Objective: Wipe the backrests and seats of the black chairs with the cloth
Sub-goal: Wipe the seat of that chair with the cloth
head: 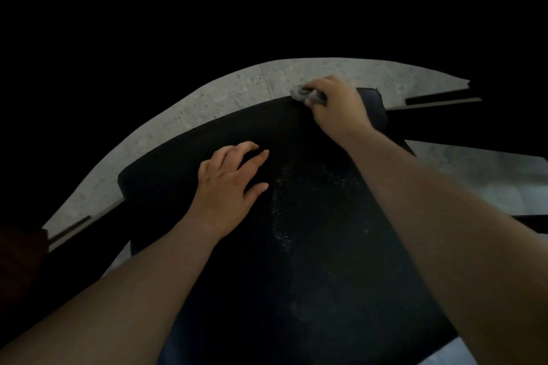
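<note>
At the top edge of the backrest (207, 139), toward its right end, we had the cloth (299, 93) bunched in our right hand (335, 107). The fingers were curled round it, and a small grey wad stuck out past the knuckles and lay against the black padding. Our left hand (228, 181) lay further left, where the backrest meets the seat (311, 275). Its fingers were spread and only lightly bent, they held nothing, and the palm seemed to steady the black chair (154, 184). The picture was dim, and we could not tell how hard either hand pressed. We judged the cloth to be light, limp and easily crushed. It would be best kept balled in the palm with the fingertips pinning its loose end, so that it could not slide out along the curved edge. The upholstery looked soft and faintly grained, so we thought it likelier to drag on the cloth than to slip under it. A scatter of pale specks (281, 204) showed near the middle of the seat, and we took this to mean the seat was not yet wiped. Beyond the backrest lay speckled grey floor (237, 89).
</note>
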A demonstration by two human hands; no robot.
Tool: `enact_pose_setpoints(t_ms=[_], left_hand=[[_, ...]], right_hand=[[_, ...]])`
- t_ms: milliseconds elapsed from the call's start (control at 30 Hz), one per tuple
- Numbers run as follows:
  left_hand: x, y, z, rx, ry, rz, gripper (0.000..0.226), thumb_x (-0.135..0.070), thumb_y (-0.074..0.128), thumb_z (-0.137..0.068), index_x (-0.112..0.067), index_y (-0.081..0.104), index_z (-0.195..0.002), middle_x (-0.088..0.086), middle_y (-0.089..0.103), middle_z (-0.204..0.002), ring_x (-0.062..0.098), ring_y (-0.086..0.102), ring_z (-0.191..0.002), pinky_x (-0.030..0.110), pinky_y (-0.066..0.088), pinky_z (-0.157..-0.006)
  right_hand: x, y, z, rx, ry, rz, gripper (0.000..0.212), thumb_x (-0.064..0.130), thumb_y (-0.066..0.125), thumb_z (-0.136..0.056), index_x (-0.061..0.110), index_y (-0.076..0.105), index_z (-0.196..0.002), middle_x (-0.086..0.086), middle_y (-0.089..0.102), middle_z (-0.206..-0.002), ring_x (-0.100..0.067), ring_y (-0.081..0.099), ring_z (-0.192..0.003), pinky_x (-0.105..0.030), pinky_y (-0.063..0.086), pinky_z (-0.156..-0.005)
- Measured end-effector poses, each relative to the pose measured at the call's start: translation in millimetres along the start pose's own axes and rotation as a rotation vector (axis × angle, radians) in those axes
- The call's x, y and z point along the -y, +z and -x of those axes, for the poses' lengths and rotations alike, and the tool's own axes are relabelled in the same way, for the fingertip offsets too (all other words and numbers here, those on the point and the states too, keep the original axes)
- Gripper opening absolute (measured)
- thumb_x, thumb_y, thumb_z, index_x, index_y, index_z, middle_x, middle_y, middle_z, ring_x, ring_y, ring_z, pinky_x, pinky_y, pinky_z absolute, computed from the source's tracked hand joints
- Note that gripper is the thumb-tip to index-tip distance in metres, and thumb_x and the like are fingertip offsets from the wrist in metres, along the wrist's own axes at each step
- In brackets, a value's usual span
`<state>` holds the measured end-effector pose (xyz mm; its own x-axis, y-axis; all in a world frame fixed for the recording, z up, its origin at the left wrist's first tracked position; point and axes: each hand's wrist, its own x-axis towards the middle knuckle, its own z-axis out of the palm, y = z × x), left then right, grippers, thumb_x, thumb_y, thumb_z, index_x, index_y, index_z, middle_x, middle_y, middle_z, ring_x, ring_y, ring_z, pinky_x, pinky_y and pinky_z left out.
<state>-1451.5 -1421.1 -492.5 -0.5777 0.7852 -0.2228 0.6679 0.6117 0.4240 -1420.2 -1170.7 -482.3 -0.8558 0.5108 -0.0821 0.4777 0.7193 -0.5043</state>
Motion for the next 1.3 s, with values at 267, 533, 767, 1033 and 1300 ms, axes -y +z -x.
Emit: enact_pose_setpoints(t_ms=[267,533,767,1033,1300], left_hand=[[-12.9,-7.9,0.1,0.045,-0.08,0.016,0.058,-0.04,0.054,-0.095,-0.035,0.034,-0.149,-0.011,0.026,-0.153,0.015,0.019,-0.139,0.039,0.02,-0.112],[-36.7,-21.2,16.2,-0.137,-0.269,0.222,0.051,-0.028,0.058,-0.096,-0.017,0.045,-0.144,0.0,0.046,-0.142,0.015,0.039,-0.132,0.037,0.034,-0.113],[-49.0,-22.6,52.7,-0.106,-0.277,0.192,0.051,-0.033,0.058,-0.094,-0.016,0.047,-0.142,0.0,0.047,-0.139,0.015,0.04,-0.13,0.025,0.032,-0.108],[-48.2,-11.7,81.8,0.007,-0.322,0.133,0.063,-0.038,0.059,-0.093,-0.017,0.039,-0.148,0.001,0.035,-0.147,0.018,0.028,-0.137,0.03,0.029,-0.112],[-35.8,-13.7,80.1,0.055,-0.285,0.141,0.061,-0.036,0.056,-0.095,-0.021,0.035,-0.15,-0.005,0.027,-0.152,0.014,0.021,-0.138,0.026,0.025,-0.112]], right_hand=[[2.3,-39.4,91.7,0.348,-0.147,-0.12,0.027,0.013,0.067,-0.089,0.026,0.069,-0.112,0.012,0.059,-0.103,-0.002,0.058,-0.092,-0.024,0.049,-0.085],[17.3,-7.6,22.2,0.064,-0.079,-0.053,0.029,0.014,0.057,-0.094,0.018,0.067,-0.121,-0.002,0.061,-0.115,-0.019,0.054,-0.109,-0.026,0.041,-0.092],[6.3,-22.9,90.2,0.366,-0.188,-0.069,0.034,0.005,0.064,-0.087,0.023,0.068,-0.116,0.007,0.061,-0.113,-0.01,0.055,-0.106,-0.03,0.047,-0.096],[28.6,-13.1,57.4,0.12,-0.119,-0.071,0.032,0.01,0.057,-0.094,0.019,0.064,-0.124,0.001,0.058,-0.118,-0.014,0.049,-0.113,-0.027,0.041,-0.098],[18.8,-18.9,123.2,0.473,-0.218,-0.129,0.032,0.006,0.063,-0.087,0.025,0.07,-0.111,0.012,0.062,-0.104,-0.008,0.056,-0.101,-0.026,0.047,-0.093]])
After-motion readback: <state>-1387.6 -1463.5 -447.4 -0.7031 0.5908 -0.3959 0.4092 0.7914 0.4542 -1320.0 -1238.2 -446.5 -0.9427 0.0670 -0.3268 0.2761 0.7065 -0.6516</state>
